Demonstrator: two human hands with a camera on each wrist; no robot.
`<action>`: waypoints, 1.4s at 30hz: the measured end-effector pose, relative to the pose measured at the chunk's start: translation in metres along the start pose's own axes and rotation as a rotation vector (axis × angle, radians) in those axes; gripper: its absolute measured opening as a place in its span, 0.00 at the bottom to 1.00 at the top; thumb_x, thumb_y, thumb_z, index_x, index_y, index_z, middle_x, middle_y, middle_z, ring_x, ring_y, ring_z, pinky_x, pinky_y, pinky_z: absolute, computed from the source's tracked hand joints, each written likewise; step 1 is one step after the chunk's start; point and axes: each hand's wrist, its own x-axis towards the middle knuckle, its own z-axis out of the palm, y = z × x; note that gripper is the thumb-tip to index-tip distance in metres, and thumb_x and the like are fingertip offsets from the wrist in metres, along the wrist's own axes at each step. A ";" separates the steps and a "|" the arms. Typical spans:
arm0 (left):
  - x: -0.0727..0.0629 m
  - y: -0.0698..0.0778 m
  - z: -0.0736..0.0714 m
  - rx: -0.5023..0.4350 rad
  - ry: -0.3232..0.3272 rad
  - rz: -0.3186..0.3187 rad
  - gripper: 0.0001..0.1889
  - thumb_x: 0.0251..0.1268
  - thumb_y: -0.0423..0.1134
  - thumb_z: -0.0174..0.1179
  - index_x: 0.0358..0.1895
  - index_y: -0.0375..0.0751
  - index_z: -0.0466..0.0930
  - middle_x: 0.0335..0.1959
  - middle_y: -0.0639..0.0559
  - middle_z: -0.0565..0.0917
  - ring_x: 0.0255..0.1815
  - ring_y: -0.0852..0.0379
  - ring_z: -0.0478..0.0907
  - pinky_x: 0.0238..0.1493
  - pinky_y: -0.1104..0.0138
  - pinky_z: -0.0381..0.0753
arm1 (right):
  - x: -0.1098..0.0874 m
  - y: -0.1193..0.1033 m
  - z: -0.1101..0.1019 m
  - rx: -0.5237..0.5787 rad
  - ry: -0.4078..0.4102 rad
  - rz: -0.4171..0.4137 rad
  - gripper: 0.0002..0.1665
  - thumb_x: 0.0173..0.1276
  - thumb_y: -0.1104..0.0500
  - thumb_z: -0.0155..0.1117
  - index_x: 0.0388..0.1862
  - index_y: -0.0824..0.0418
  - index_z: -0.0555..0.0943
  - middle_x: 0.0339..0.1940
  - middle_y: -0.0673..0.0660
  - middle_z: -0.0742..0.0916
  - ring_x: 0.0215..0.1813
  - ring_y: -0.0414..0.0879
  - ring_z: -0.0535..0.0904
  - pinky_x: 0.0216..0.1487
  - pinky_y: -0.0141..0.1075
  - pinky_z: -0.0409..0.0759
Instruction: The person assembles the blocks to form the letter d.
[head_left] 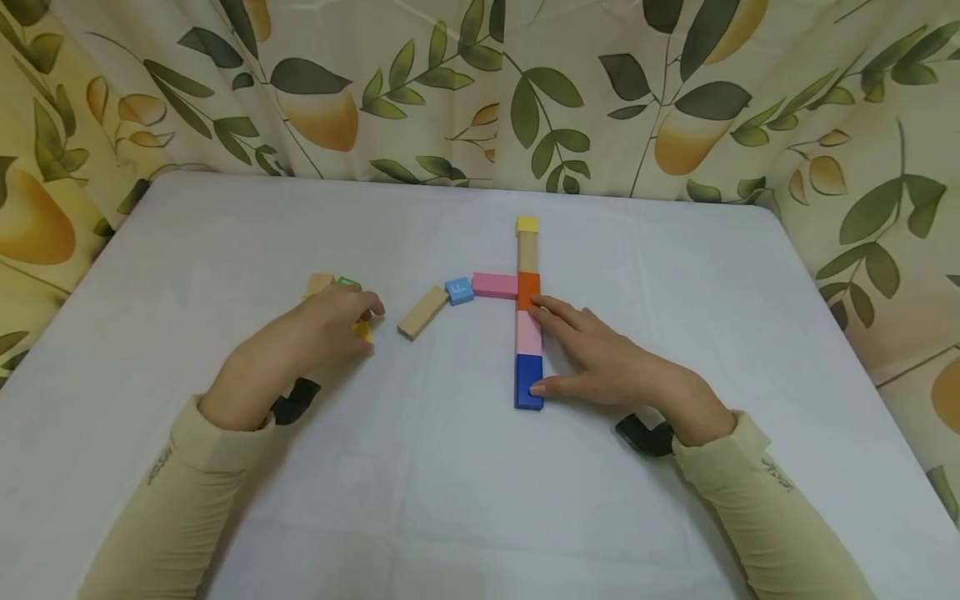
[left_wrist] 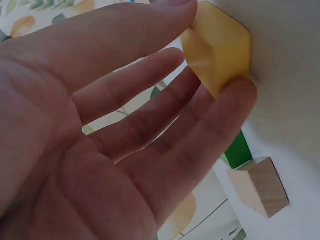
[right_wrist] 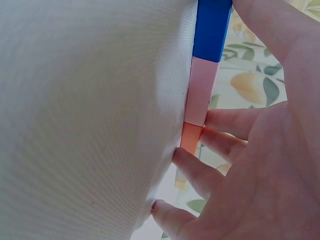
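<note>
while left hand [head_left: 322, 329] pinches yellow block [left_wrist: 227, 42] | right hand [head_left: 611, 362] (spread) touches blocks [head_left: 528, 373]

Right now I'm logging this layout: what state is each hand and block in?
Left hand: curled, pinching
Yellow block: pinched
Block row: joined end to end
Right hand: spread, touching row
Dark pink block: abutting row
Blue F block: letter up
Wooden plank: lying aslant
Green block: partly hidden
Wooden block: beside green block

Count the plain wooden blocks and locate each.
3: one block in the long row beside its yellow block; one slanting block by the F block; one partly hidden block behind the left hand, which may hide more.
</note>
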 end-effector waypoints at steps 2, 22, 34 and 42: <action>0.001 0.000 0.001 -0.006 -0.007 0.001 0.21 0.59 0.31 0.69 0.56 0.31 0.78 0.49 0.38 0.82 0.51 0.44 0.77 0.52 0.56 0.80 | 0.000 0.000 0.000 -0.002 0.001 0.001 0.61 0.60 0.35 0.69 0.82 0.53 0.49 0.83 0.54 0.50 0.82 0.59 0.48 0.79 0.63 0.43; -0.003 0.006 0.002 -0.002 -0.063 0.021 0.17 0.60 0.29 0.68 0.52 0.32 0.79 0.47 0.41 0.81 0.50 0.46 0.76 0.55 0.54 0.77 | 0.002 -0.002 0.000 0.003 -0.007 -0.004 0.60 0.61 0.37 0.70 0.82 0.54 0.49 0.83 0.55 0.50 0.82 0.60 0.48 0.79 0.62 0.43; -0.010 0.008 0.013 -0.006 -0.005 0.071 0.17 0.60 0.33 0.69 0.52 0.32 0.81 0.47 0.42 0.81 0.43 0.51 0.75 0.45 0.63 0.79 | 0.002 -0.002 0.000 -0.001 -0.004 -0.002 0.61 0.60 0.37 0.71 0.82 0.54 0.49 0.83 0.55 0.50 0.82 0.58 0.47 0.79 0.61 0.43; -0.010 0.009 0.017 -0.016 0.010 0.096 0.19 0.57 0.34 0.71 0.52 0.32 0.81 0.43 0.45 0.81 0.39 0.53 0.75 0.43 0.64 0.78 | 0.002 -0.001 0.001 0.006 -0.004 -0.003 0.61 0.60 0.36 0.70 0.82 0.54 0.49 0.83 0.55 0.50 0.82 0.59 0.48 0.79 0.62 0.43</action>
